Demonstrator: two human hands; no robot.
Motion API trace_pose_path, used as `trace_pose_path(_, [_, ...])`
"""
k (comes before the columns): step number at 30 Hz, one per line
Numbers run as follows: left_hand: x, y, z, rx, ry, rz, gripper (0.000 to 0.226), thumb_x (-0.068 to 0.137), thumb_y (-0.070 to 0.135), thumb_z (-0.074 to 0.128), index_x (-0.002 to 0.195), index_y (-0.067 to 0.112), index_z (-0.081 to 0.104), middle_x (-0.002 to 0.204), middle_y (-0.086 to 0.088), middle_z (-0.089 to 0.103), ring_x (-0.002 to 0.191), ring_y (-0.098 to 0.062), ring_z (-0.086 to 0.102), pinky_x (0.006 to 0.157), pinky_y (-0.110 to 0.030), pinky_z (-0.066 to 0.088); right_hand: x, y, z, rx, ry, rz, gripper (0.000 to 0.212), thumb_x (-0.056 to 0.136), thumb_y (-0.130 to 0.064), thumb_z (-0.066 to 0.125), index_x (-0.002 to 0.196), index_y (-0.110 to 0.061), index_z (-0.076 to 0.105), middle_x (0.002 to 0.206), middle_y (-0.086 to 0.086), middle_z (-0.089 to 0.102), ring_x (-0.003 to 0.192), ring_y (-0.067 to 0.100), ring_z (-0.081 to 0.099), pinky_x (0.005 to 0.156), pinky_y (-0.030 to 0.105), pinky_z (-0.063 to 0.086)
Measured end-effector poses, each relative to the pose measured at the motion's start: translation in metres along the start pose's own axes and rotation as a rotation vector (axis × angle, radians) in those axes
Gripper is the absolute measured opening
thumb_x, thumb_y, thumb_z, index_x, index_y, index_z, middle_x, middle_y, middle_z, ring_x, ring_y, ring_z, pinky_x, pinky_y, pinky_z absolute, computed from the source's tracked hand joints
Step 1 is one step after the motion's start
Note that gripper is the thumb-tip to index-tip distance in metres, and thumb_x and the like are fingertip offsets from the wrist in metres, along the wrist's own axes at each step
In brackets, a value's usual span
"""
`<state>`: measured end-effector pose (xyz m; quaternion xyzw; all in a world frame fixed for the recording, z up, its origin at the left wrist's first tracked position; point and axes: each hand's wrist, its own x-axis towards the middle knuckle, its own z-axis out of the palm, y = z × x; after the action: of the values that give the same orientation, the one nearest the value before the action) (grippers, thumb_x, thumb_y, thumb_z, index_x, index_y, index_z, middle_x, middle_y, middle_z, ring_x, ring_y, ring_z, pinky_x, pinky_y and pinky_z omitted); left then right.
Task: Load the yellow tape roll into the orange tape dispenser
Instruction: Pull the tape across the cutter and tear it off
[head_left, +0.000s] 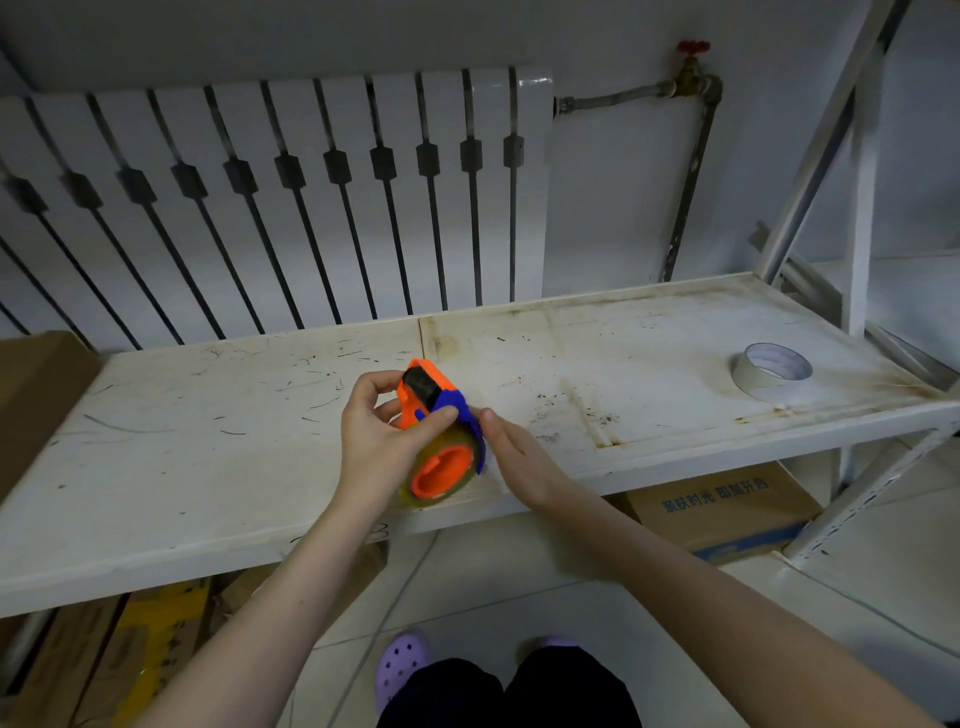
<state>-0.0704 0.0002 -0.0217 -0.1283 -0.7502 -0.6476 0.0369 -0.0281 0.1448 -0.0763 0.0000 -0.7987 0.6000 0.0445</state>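
The orange tape dispenser (426, 384) with a blue handle part (457, 408) is held over the front middle of the white shelf (208, 441). The yellowish tape roll (457, 447) sits around the dispenser's orange hub (441, 473). My left hand (379, 441) grips the dispenser from the left, thumb pressed on the blue part. My right hand (514, 457) lies against the roll's right side, fingertips touching the blue edge; whether it grips anything is hidden.
A second, whitish tape roll (771, 371) lies flat at the shelf's right end. A radiator (311, 197) stands behind the shelf. Cardboard boxes (727, 509) sit on the floor under the shelf, and a shelf upright (862, 208) rises at right.
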Motion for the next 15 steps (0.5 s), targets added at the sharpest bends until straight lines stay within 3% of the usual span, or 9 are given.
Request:
trace_pose_path(2, [0.004,0.009,0.003,-0.170,0.116,-0.135,0.044,0.066,0.014,0.082,0.102,0.015,0.055,0.099,0.007,0.063,0.084,-0.005,0.061,0.069,-0.025,0.047,-0.008,0.000,-0.008,-0.062,0.033,0.019,0.053,0.095,-0.055,0.026,0.122,-0.020,0.056,0.115,0.000,0.063,0.108,0.010,0.056,0.092,0.025,0.044])
trace_pose_path(4, [0.006,0.024,0.006,-0.365,0.190,-0.287,0.045,0.068,0.020,0.081,0.104,0.012,0.056,0.109,-0.007,0.065,0.085,-0.013,0.064,0.066,-0.029,0.050,-0.020,-0.007,-0.018,-0.117,0.068,-0.039,0.051,0.086,-0.056,0.046,0.123,-0.021,0.051,0.118,0.000,0.058,0.109,0.009,0.054,0.091,0.028,0.045])
trace_pose_path(7, [0.003,0.044,0.013,-0.599,0.166,-0.495,0.036,0.072,0.023,0.078,0.098,0.012,0.057,0.093,-0.006,0.069,0.084,-0.019,0.067,0.063,-0.032,0.058,-0.037,-0.023,-0.028,-0.274,0.122,-0.190,0.104,0.059,-0.049,0.081,0.141,-0.024,0.021,0.141,-0.007,0.033,0.128,0.006,0.036,0.101,0.024,0.039])
trace_pose_path(9, [-0.001,0.053,0.022,-0.627,0.113,-0.571,0.032,0.070,0.026,0.079,0.094,0.015,0.062,0.092,-0.006,0.070,0.087,-0.021,0.068,0.077,-0.039,0.059,-0.046,-0.031,-0.033,-0.412,0.218,-0.284,0.121,0.050,-0.048,0.086,0.143,-0.023,0.012,0.145,-0.002,0.027,0.131,0.005,0.028,0.104,0.026,0.034])
trace_pose_path(12, [-0.009,0.060,0.036,-0.596,0.020,-0.599,0.035,0.070,0.031,0.079,0.097,0.017,0.063,0.100,-0.008,0.070,0.095,-0.023,0.067,0.084,-0.044,0.056,-0.057,-0.034,-0.043,-0.411,0.361,-0.274,0.118,0.050,-0.051,0.081,0.143,-0.018,0.017,0.140,0.000,0.035,0.122,0.002,0.033,0.097,0.025,0.038])
trace_pose_path(15, [-0.014,0.063,0.049,-0.439,-0.096,-0.562,0.053,0.072,0.045,0.074,0.113,0.016,0.058,0.114,-0.005,0.063,0.113,-0.023,0.058,0.096,-0.046,0.046,-0.062,-0.024,-0.064,-0.433,0.437,-0.211,0.118,0.049,-0.050,0.083,0.143,-0.020,0.018,0.138,-0.001,0.039,0.122,0.007,0.040,0.094,0.029,0.045])
